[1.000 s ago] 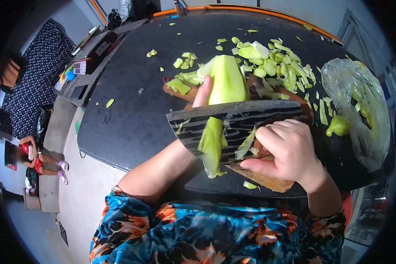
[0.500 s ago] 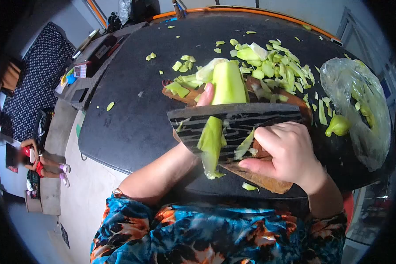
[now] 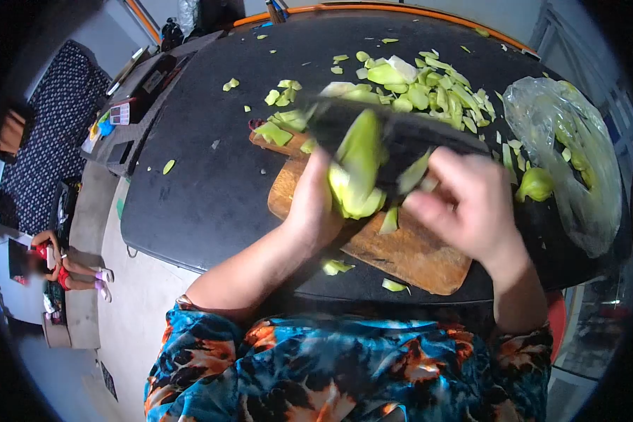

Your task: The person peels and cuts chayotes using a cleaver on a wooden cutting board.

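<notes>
My left hand point(image 3: 312, 197) is closed round a pale-green peeled vegetable point(image 3: 359, 200), its thumb towards me and the other fingers mostly hidden. In my right hand point(image 3: 468, 200) is a wide cleaver point(image 3: 408, 133) with a dark blade, blurred by motion. The blade lies across and behind the vegetable's upper part. A green slice point(image 3: 413, 172) sticks to the blade close to my right fingers. Whether the long green piece above my left hand is still attached cannot be made out. Beneath both hands lies a wooden cutting board point(image 3: 418, 257).
Peelings and slices point(image 3: 436, 91) are heaped at the back of the black table point(image 3: 197, 176). To the right lie a clear plastic bag point(image 3: 591, 211) with green contents and a small green fruit point(image 3: 536, 184). Another person point(image 3: 60, 264) sits at far left.
The cleaver has moved up and away from me, uncovering more of the board. My left hand and the vegetable now show in front of the blade. My view has shifted slightly.
</notes>
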Available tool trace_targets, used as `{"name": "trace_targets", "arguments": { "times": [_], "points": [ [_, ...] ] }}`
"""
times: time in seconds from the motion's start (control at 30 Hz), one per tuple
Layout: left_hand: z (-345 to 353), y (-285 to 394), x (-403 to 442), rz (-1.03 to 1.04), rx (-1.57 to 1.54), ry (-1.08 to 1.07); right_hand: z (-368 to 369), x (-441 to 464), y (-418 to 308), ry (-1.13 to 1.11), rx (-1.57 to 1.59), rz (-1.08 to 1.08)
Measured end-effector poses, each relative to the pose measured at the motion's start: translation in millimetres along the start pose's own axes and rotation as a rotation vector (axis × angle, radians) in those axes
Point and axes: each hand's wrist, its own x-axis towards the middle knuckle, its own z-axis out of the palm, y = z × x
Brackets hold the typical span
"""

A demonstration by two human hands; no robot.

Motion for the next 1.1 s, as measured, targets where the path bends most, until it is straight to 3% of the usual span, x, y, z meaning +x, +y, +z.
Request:
{"name": "trace_targets", "arguments": {
  "times": [0.03, 0.07, 0.13, 0.37, 0.47, 0.5, 0.53, 0.6, 0.67, 0.73, 0.83, 0.87, 0.93, 1.0, 1.03, 1.1],
  "points": [
    [-2.9, 0.2, 1.1, -0.028, 0.036, 0.078, 4.2, -2.7, -6.1, -0.023, -0.059, -0.068],
    [-13.5, 8.9, 4.8, -0.181, -0.166, -0.066, 8.1, -4.7, -11.0, -0.046, -0.119, -0.136],
    [-14.5, 12.9, 8.2, -0.164, -0.016, -0.019, 14.1, -8.1, -17.5, -0.084, -0.066, -0.163],
    [-6.3, 8.0, 5.1, -0.146, -0.048, 0.108, 20.3, -7.7, -13.5, -0.057, -0.113, -0.172],
    [-3.2, -4.4, -8.2, 0.028, 0.137, 0.033, 23.5, -3.3, -0.7, 0.011, -0.194, -0.123],
    [0.2, -9.9, -10.8, 0.036, -0.002, 0.061, 24.0, -0.9, 6.7, 0.04, -0.171, -0.046],
    [1.7, -3.7, -7.4, -0.106, 0.054, 0.066, 21.2, 3.1, 16.0, 0.086, -0.115, 0.043],
    [9.4, -4.2, -8.8, -0.082, 0.121, 0.03, 10.6, 10.5, 41.7, 0.12, -0.094, 0.314],
    [13.5, -4.1, -7.8, -0.093, 0.062, 0.024, 5.1, 14.0, 68.6, 0.222, -0.182, 0.435],
    [8.5, -2.3, -3.8, -0.126, -0.053, 0.007, 2.6, 12.3, 85.0, 0.353, -0.087, 0.379],
    [-2.8, 6.7, 0.8, -0.137, -0.208, -0.021, 3.5, 10.4, 75.5, 0.371, 0.049, 0.294],
    [-7.3, 9.9, 2.5, -0.134, -0.237, -0.03, 4.3, 9.3, 66.2, 0.32, 0.079, 0.262],
    [-1.0, 15.1, 9.8, -0.009, -0.204, 0.189, 7.8, 5.8, 39.9, 0.219, 0.139, 0.199],
    [-6.4, 22.4, 13.6, -0.017, -0.147, 0.335, 18.6, 2.0, 20.4, 0.175, 0.178, 0.043],
    [-31.6, 19.7, 17.6, -0.073, -0.15, 0.254, 24.6, -0.8, 11.4, 0.138, 0.138, -0.045],
    [-18.0, 26.7, 10.8, -0.072, -0.266, 0.177, 31.9, -6.4, -3.6, 0.06, 0.002, -0.214]
  ]
}}
